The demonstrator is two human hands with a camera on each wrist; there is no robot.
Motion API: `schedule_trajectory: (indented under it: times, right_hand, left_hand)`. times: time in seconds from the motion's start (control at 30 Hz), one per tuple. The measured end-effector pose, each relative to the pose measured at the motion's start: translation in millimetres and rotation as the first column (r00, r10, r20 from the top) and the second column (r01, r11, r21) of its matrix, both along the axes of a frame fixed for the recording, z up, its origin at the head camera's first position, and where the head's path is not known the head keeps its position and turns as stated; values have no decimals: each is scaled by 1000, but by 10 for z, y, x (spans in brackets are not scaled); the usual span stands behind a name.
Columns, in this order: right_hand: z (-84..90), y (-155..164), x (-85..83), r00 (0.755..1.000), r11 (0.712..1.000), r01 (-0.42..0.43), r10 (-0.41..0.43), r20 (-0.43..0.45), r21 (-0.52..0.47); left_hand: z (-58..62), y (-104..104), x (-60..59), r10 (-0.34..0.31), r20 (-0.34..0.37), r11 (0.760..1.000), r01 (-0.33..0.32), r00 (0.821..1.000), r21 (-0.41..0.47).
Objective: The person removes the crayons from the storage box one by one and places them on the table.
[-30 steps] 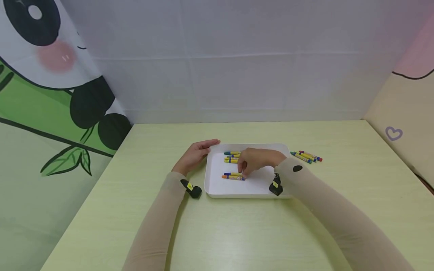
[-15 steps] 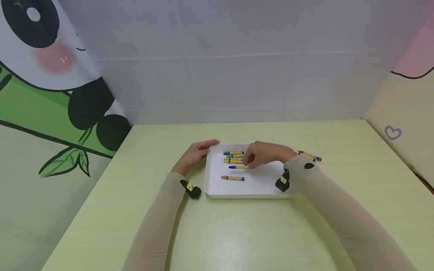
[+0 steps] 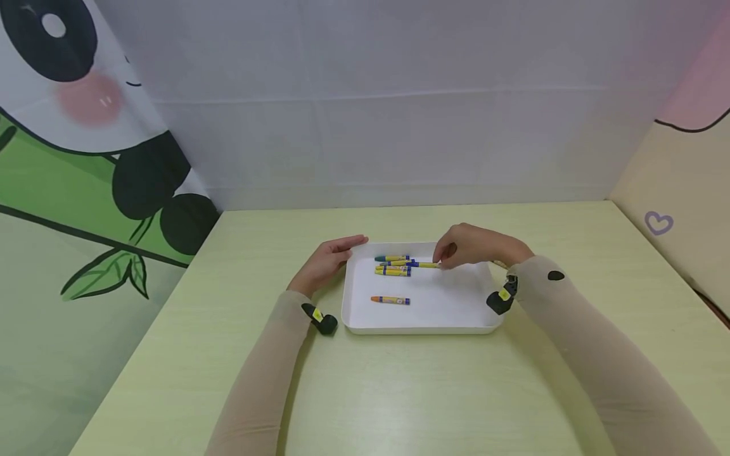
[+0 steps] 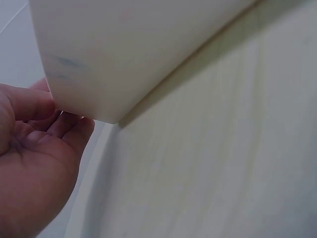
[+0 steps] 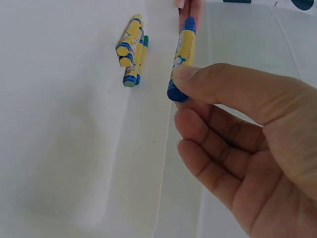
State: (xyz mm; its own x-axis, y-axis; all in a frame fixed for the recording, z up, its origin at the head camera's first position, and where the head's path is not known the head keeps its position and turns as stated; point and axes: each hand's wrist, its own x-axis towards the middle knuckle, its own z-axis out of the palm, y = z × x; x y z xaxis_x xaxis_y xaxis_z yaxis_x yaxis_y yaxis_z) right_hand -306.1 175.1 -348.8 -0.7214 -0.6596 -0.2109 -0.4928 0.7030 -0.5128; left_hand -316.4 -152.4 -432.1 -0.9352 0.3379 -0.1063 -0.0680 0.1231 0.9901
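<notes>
In the right wrist view my right hand pinches a blue crayon in a yellow wrapper between thumb and fingers, tip pointing away from the palm. The head view has this hand over the back right of a white tray. A cluster of crayons, one with a green tip, lies left of the held one. An orange crayon lies apart, closer to the tray's front. My left hand holds the tray's back left corner, thumb and fingers at its rim.
A pale wooden table carries the tray. Behind it rises a grey-white cloth backdrop, with a printed cartoon panel on the left and a cream panel on the right. The right wrist mostly hides a pile of crayons beyond the tray.
My right hand has lifted the blue crayon from beside the orange one and carried it back and to the right, near the cluster. The left hand stays at the tray's corner.
</notes>
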Motion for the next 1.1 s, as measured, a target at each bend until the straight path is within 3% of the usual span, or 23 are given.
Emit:
schedule_trajectory:
  times: [0.47, 0.87, 1.1]
  right_hand:
    - [108, 513, 59, 993, 993, 92, -97, -71, -73]
    - [-22, 1022, 116, 973, 987, 130, -146, -177, -99]
    - [-87, 1254, 143, 962, 976, 202, -213, -171, -82]
  left_hand:
    - [-20, 7, -10, 15, 0, 1000, -15, 1000, -7]
    - [-16, 10, -9, 2, -6, 1000, -2, 1000, 4]
    - [-6, 13, 1, 13, 2, 1000, -13, 1000, 7]
